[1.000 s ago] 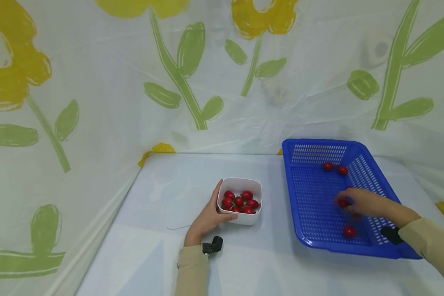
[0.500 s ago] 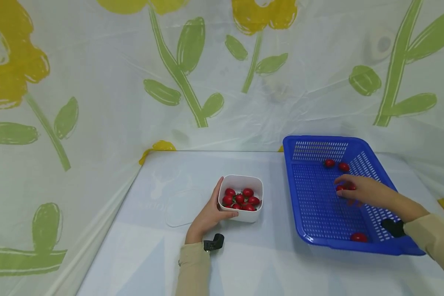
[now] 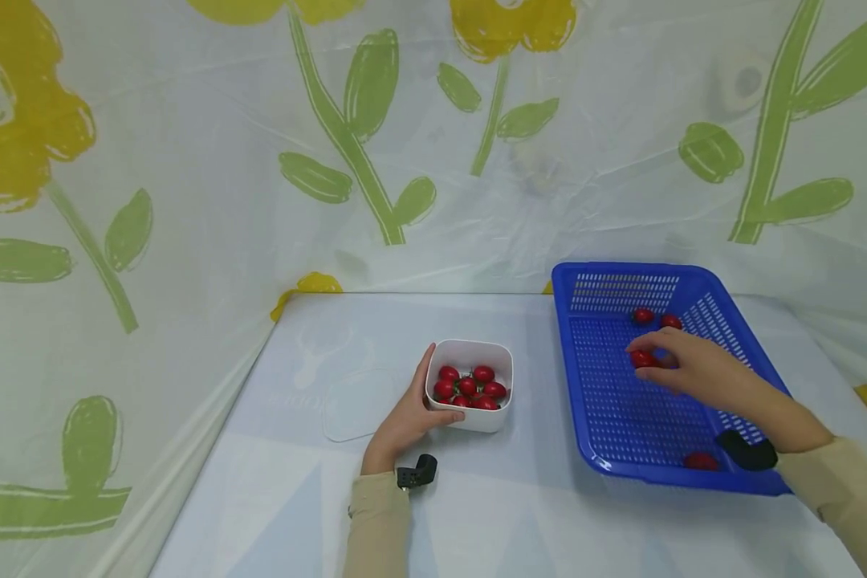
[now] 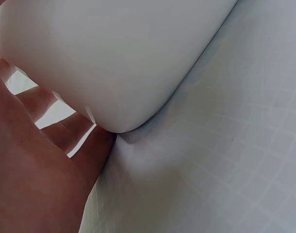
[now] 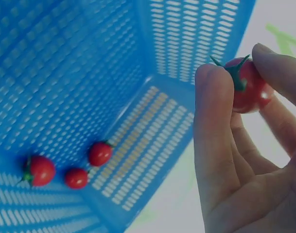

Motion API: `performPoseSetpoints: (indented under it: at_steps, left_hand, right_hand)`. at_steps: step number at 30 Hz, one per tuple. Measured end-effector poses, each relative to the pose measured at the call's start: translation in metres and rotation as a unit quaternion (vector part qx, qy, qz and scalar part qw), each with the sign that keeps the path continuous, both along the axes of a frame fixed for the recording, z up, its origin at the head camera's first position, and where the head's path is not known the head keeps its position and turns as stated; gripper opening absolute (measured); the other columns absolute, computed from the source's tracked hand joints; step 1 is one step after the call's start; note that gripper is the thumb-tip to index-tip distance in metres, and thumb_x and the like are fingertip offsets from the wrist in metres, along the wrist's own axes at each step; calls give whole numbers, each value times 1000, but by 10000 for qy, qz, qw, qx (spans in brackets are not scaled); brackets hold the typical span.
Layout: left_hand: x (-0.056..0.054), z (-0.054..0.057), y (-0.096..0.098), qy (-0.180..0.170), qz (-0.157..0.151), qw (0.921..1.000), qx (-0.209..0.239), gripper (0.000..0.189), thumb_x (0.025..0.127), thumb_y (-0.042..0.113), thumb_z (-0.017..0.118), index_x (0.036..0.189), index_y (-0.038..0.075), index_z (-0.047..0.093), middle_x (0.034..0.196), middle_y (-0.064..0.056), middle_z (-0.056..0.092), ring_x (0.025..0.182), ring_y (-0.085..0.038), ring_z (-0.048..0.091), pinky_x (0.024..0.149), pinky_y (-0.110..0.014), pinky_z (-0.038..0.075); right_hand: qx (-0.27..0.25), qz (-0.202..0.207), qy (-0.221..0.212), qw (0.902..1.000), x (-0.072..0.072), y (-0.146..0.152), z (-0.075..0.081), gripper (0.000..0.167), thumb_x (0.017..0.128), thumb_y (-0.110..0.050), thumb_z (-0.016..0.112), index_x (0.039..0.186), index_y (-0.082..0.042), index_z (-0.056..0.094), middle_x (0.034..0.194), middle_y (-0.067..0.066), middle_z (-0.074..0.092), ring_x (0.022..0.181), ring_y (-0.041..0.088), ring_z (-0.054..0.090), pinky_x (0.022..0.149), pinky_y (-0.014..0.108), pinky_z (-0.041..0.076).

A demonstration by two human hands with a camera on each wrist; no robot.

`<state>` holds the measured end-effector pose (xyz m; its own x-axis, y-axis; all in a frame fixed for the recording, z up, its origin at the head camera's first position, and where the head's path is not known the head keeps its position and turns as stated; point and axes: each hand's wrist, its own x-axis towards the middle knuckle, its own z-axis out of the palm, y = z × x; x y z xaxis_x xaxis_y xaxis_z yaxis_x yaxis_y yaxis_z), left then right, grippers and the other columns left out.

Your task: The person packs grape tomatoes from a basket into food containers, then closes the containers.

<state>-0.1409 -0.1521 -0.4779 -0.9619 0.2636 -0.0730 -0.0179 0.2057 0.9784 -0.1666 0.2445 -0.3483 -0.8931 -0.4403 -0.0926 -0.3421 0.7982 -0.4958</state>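
My left hand (image 3: 408, 413) grips a white square container (image 3: 487, 421) at its left near corner, thumb along the near side and fingers along the left wall. Several red cherry tomatoes (image 3: 467, 387) with green stems lie inside it. In the left wrist view, the fingers (image 4: 72, 131) press against the container's smooth wall (image 4: 123, 63). My right hand (image 3: 708, 373) pinches a single cherry tomato (image 5: 252, 87) between thumb and fingertips, over the blue basket (image 3: 571, 401). Loose tomatoes remain in the basket: two (image 3: 643, 315) near its far end, another (image 3: 701, 461) by the near edge.
A clear flat lid (image 3: 357, 405) lies on the white table (image 3: 274, 466), left of the container. Behind the table hangs a flower-printed curtain (image 3: 209, 160). The basket has raised slotted walls and stands to the container's right.
My right hand has risen and moved left with a tomato between its fingers. Another tomato has rolled toward the basket's near edge. The left hand keeps its grip on the container.
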Motion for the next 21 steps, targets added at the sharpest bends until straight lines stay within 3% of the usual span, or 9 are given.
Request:
performPoseSetpoints:
  at_steps: [9,21]
  left_hand:
    - [-2,0,-1,-6,-67,9999,95,106,64,31,80,138,48,5,140,16,22,128,-14,22,101,-46,23]
    - [-4,0,-2,68,-148,9995,264,106,65,27,80,138,48,6,140,13,22,129,-17,21,102,-46,22]
  right_hand:
    - [-194,-262,249,9992,-1,-15,2,52,82,-43,60,120,-9,52,108,13,57,90,29,56,69,43,50]
    - [-1048,-567,254,9926,3,-39,7,45,83,-39,60,120,-15,52,112,10,52,93,32,56,71,45,50]
